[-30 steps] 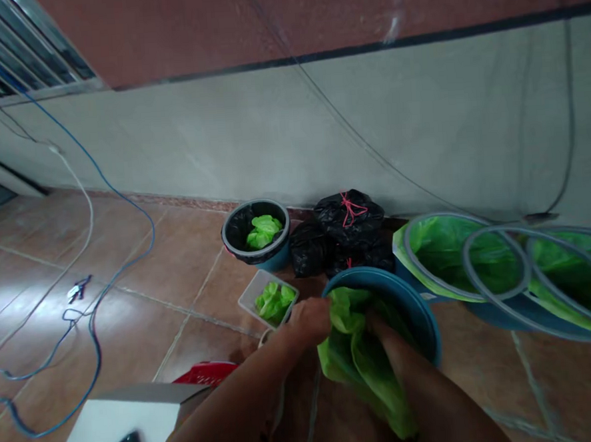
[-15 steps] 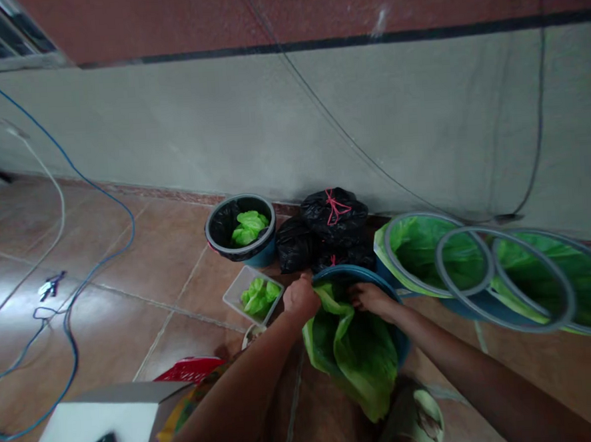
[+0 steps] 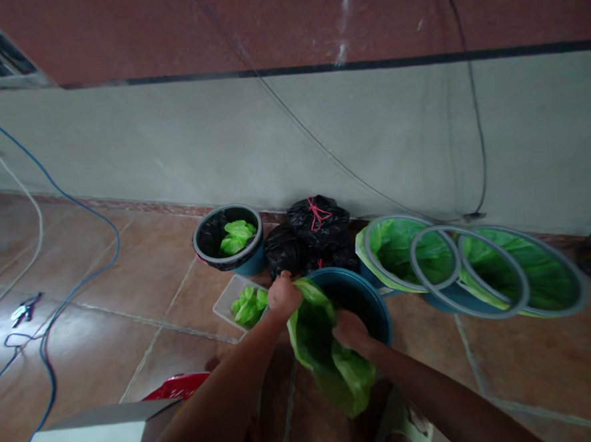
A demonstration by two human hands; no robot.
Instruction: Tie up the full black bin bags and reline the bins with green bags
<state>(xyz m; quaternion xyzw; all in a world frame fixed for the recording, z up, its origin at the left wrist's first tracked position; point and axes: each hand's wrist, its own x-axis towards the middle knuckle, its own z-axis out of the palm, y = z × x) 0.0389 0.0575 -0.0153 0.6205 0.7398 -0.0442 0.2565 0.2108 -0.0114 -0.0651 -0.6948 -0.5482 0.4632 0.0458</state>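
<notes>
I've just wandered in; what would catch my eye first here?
First, the bright green plastic bag at lower center, with the left hand and right hand on it, beside an open blue bucket. To the right, a loose gray ring overlaps two green-lined blue bins. Behind, tied black bags sit near the wall.

Head-worn view, facing forward (and downward), wall (image 3: 195,140) ahead
</notes>
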